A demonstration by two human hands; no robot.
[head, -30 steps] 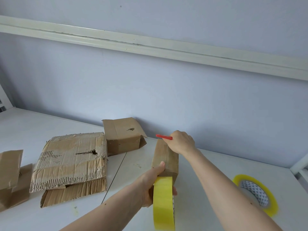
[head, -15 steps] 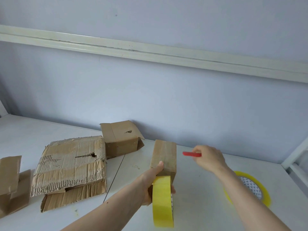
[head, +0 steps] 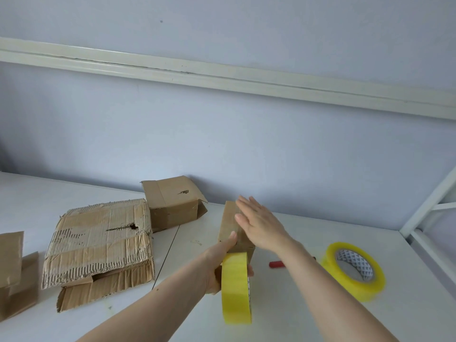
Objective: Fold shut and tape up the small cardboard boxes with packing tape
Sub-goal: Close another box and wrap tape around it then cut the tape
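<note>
A small, narrow cardboard box [head: 228,222] stands on the white table [head: 308,317], its flaps folded shut. My left hand [head: 222,262] grips its near end together with a yellow tape roll [head: 235,290] held on edge, thumb on the box top. My right hand [head: 259,222] hovers flat with straight fingers over the box's right side, holding nothing. A red cutter [head: 276,264] lies on the table to the right of the box, partly hidden by my right forearm.
A second yellow tape roll [head: 355,272] lies at the right. Another small box [head: 172,202] with loose flaps sits by the wall. Torn flattened cardboard [head: 98,240] and more cardboard pieces [head: 14,272] lie at the left. A white frame [head: 429,211] borders the right edge.
My right hand carried the red cutter from the box's far end to the right, left it on the table, and came back flat over the box. The left hand stayed put.
</note>
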